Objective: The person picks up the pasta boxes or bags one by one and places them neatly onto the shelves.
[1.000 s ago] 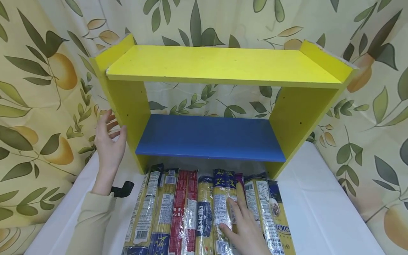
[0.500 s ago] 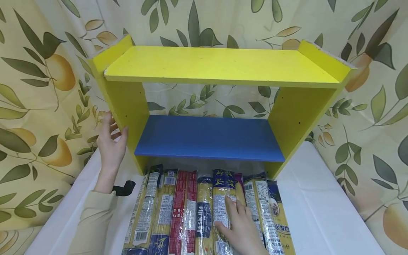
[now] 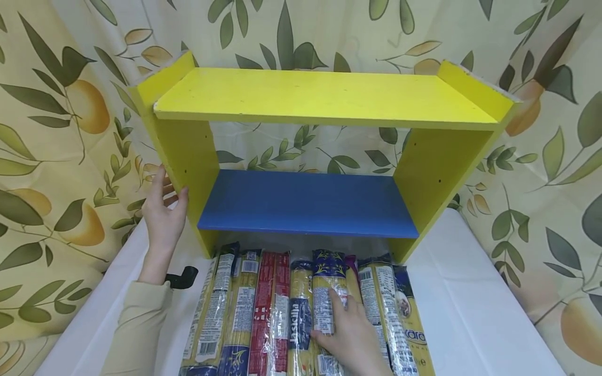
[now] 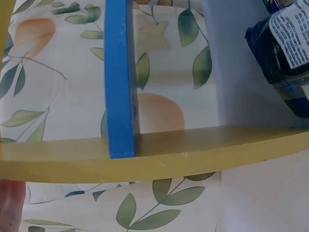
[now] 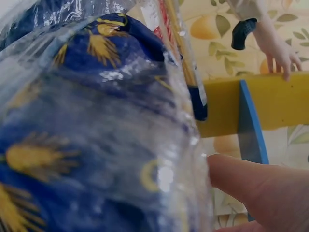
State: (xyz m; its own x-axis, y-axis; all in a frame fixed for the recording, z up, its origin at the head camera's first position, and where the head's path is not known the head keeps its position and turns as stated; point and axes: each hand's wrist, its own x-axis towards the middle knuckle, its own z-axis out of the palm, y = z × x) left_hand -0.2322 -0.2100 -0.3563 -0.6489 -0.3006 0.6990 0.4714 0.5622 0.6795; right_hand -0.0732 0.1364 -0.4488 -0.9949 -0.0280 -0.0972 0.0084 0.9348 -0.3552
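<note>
In the head view my left hand (image 3: 163, 219) is at the outer left side of a yellow shelf unit (image 3: 324, 96) with a blue middle shelf (image 3: 310, 201). Its fingers are slightly bent near the side panel's edge; the left wrist view catches only a bit of a finger (image 4: 10, 205) beside the panel. My right hand (image 3: 352, 334) rests on a spaghetti packet (image 3: 330, 263) with a blue and gold top, index finger stretched along it and thumb at its left edge. In the right wrist view the thumb (image 5: 241, 181) touches clear wrapping.
Several other pasta packets lie side by side before the unit, among them a red packet (image 3: 270, 313), a "la Sicilia" packet (image 3: 300, 318) and a yellow packet (image 3: 416, 334) at the right end. A white-covered table (image 3: 475, 313) bears them; patterned curtain (image 3: 541, 209) hangs behind.
My right hand has shifted a little left, from the gap beside the blue and gold spaghetti packet onto it. My left hand has moved slightly closer to the side panel.
</note>
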